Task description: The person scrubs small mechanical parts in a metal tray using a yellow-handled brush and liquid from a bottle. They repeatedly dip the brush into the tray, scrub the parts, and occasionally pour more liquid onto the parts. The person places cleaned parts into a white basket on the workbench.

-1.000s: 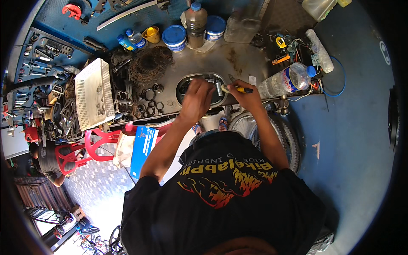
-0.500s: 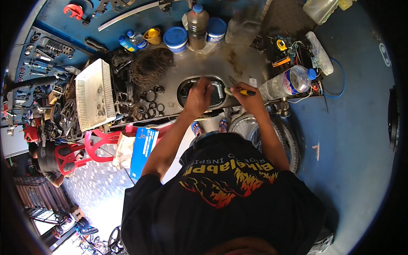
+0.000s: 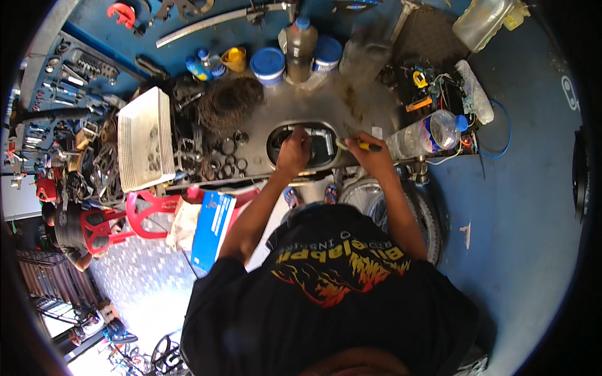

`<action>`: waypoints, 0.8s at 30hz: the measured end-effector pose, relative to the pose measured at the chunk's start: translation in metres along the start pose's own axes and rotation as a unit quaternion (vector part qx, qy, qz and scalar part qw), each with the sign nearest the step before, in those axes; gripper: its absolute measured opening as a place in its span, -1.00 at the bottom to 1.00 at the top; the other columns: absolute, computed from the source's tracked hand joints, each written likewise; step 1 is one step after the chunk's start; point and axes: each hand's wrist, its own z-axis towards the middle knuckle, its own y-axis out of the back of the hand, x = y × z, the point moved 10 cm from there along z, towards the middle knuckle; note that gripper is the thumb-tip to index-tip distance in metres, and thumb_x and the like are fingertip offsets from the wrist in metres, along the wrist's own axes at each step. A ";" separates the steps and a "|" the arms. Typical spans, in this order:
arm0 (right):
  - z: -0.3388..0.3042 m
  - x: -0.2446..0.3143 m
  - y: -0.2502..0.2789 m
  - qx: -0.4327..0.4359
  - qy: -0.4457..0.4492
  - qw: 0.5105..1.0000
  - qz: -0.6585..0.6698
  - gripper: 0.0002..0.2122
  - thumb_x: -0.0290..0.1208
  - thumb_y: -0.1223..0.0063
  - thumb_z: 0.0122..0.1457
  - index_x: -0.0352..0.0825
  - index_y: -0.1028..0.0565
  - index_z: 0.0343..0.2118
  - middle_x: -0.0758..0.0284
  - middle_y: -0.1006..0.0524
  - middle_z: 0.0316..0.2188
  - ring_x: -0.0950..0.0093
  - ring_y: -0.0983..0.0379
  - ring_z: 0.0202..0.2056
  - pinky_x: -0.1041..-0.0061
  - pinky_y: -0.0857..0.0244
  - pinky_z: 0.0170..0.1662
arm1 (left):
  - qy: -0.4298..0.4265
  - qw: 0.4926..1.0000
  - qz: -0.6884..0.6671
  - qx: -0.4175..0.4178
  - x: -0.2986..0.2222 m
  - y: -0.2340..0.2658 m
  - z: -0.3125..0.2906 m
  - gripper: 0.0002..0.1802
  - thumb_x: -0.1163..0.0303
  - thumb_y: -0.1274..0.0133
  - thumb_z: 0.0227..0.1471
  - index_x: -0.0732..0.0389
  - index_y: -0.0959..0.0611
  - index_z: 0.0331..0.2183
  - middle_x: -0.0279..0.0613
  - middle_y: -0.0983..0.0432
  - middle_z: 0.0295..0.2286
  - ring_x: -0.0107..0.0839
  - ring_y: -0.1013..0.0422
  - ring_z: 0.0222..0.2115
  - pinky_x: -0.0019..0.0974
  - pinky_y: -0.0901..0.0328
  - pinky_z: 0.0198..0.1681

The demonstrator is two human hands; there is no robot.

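Note:
My left hand [image 3: 293, 155] is over the oval metal tray [image 3: 271, 156], its fingers curled down inside the rim. Whatever those fingers hold is hidden beneath them. In the tray are dark contents and a shiny silver metal part [image 3: 330, 143], just right of that hand. At the tray's right side, my right hand [image 3: 371, 156] grips a tool with a yellow-and-black handle [image 3: 370, 146]. Its pale end points left toward the rim; blur hides what kind of tool it is.
Left of the tray lie several metal rings [image 3: 227, 147], a pile of sprockets [image 3: 231, 103] and a white perforated basket [image 3: 145, 141]. Blue-lidded tubs [image 3: 268, 66] and a dark bottle [image 3: 301, 50] line the back. A large clear bottle [image 3: 420, 135] lies near my right hand.
The view has shifted, so the bench appears slightly lower. Both hands stay at the tray; the right hand's tool has turned a little, its handle now nearly level.

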 end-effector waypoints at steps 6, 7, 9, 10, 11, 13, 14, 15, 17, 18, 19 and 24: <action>-0.001 0.004 -0.004 0.003 0.007 1.000 -0.003 -0.73 -0.14 -0.27 0.32 -0.28 -0.67 -0.18 0.33 -0.67 -0.37 0.55 -0.57 -0.27 0.50 -0.41 -0.14 | -0.036 0.995 -0.051 -0.081 0.018 0.038 0.034 -0.84 0.45 -0.14 0.29 0.26 -0.55 -0.13 -0.06 -0.70 -0.31 -0.17 -0.68 -0.25 -0.17 -0.53 -0.19; -0.002 0.000 -0.007 0.007 -0.005 1.000 -0.015 -0.73 -0.15 -0.27 0.32 -0.28 -0.67 -0.18 0.32 -0.67 -0.37 0.55 -0.57 -0.28 0.50 -0.41 -0.15 | 0.076 0.973 -0.204 -0.076 0.036 0.039 0.034 -0.81 0.46 -0.13 0.29 0.26 -0.53 -0.09 0.01 -0.68 -0.25 -0.13 -0.67 -0.23 -0.15 -0.54 -0.13; -0.001 -0.002 -0.012 0.014 -0.004 1.000 -0.022 -0.74 -0.16 -0.27 0.32 -0.28 -0.68 -0.17 0.32 -0.68 -0.37 0.55 -0.57 -0.28 0.50 -0.41 -0.16 | 0.277 0.830 -0.479 -0.068 0.056 0.024 0.020 -0.75 0.48 -0.11 0.31 0.28 -0.50 -0.02 0.14 -0.63 -0.14 -0.05 -0.65 -0.18 -0.11 -0.57 -0.02; 0.000 -0.002 -0.012 0.012 0.001 1.000 -0.017 -0.75 -0.17 -0.27 0.32 -0.28 -0.68 -0.17 0.32 -0.68 -0.37 0.55 -0.58 -0.29 0.50 -0.41 -0.16 | 0.269 0.817 -0.507 -0.063 0.046 0.027 0.019 -0.73 0.49 -0.10 0.32 0.29 -0.47 0.01 0.17 -0.61 -0.10 0.00 -0.64 -0.15 -0.09 -0.57 0.01; 0.000 -0.002 -0.012 0.010 0.006 1.000 -0.014 -0.75 -0.18 -0.27 0.32 -0.28 -0.68 -0.17 0.32 -0.68 -0.37 0.55 -0.58 -0.29 0.51 -0.41 -0.17 | 0.253 0.800 -0.542 -0.059 0.034 0.031 0.018 -0.70 0.49 -0.09 0.32 0.30 -0.45 0.04 0.21 -0.58 -0.07 0.05 -0.63 -0.11 -0.07 -0.57 0.04; 0.000 -0.001 -0.011 0.006 0.014 1.000 -0.012 -0.77 -0.20 -0.27 0.32 -0.28 -0.68 -0.17 0.31 -0.68 -0.37 0.54 -0.58 -0.30 0.51 -0.40 -0.18 | 0.227 0.783 -0.577 -0.050 0.014 0.038 0.015 -0.67 0.51 -0.06 0.33 0.34 -0.42 0.07 0.24 -0.56 -0.04 0.11 -0.60 -0.05 -0.05 -0.57 0.08; 0.000 0.000 -0.009 0.002 0.017 1.000 -0.012 -0.77 -0.22 -0.27 0.32 -0.29 -0.68 -0.17 0.31 -0.68 -0.37 0.54 -0.58 -0.30 0.52 -0.40 -0.18 | 0.218 0.786 -0.577 -0.044 0.005 0.042 0.013 -0.67 0.53 -0.05 0.33 0.36 -0.41 0.08 0.24 -0.56 -0.04 0.11 -0.59 -0.02 -0.04 -0.56 0.10; 0.000 0.001 -0.008 -0.001 0.018 1.000 -0.012 -0.78 -0.23 -0.28 0.32 -0.29 -0.68 -0.17 0.31 -0.68 -0.37 0.54 -0.58 -0.30 0.52 -0.40 -0.18 | 0.203 0.788 -0.581 -0.036 -0.004 0.047 0.012 -0.66 0.54 -0.03 0.34 0.38 -0.41 0.09 0.24 -0.57 -0.05 0.11 -0.58 0.01 -0.03 -0.55 0.12; 0.001 0.002 -0.009 0.006 0.017 1.000 -0.014 -0.77 -0.21 -0.28 0.32 -0.29 -0.68 -0.17 0.31 -0.69 -0.36 0.53 -0.59 -0.30 0.51 -0.41 -0.18 | 0.187 0.788 -0.586 -0.027 -0.020 0.054 0.009 -0.63 0.57 0.00 0.34 0.42 -0.38 0.12 0.24 -0.57 -0.04 0.11 -0.57 0.02 -0.03 -0.54 0.13; 0.001 0.004 -0.010 0.009 0.023 1.000 -0.008 -0.76 -0.20 -0.28 0.31 -0.29 -0.68 -0.17 0.31 -0.69 -0.36 0.53 -0.59 -0.30 0.50 -0.41 -0.18 | 0.171 0.787 -0.592 -0.019 -0.029 0.058 0.009 -0.62 0.58 0.01 0.34 0.43 -0.37 0.14 0.24 -0.57 -0.03 0.11 -0.57 0.02 -0.02 -0.54 0.14; 0.002 0.004 -0.012 0.013 0.017 1.000 -0.018 -0.75 -0.18 -0.28 0.31 -0.29 -0.68 -0.17 0.30 -0.69 -0.36 0.52 -0.60 -0.30 0.50 -0.41 -0.19 | 0.171 0.793 -0.585 -0.016 -0.034 0.060 0.009 -0.61 0.59 0.02 0.34 0.43 -0.37 0.15 0.25 -0.56 -0.02 0.10 -0.57 0.03 -0.02 -0.53 0.15; 0.006 0.006 -0.018 0.020 0.018 0.999 -0.027 -0.69 -0.09 -0.28 0.30 -0.29 -0.68 -0.17 0.29 -0.69 -0.37 0.49 -0.62 -0.30 0.47 -0.42 -0.20 | 0.155 0.812 -0.562 -0.006 -0.049 0.068 0.008 -0.60 0.61 0.05 0.34 0.43 -0.37 0.17 0.25 -0.56 0.01 0.11 -0.54 0.07 -0.02 -0.51 0.18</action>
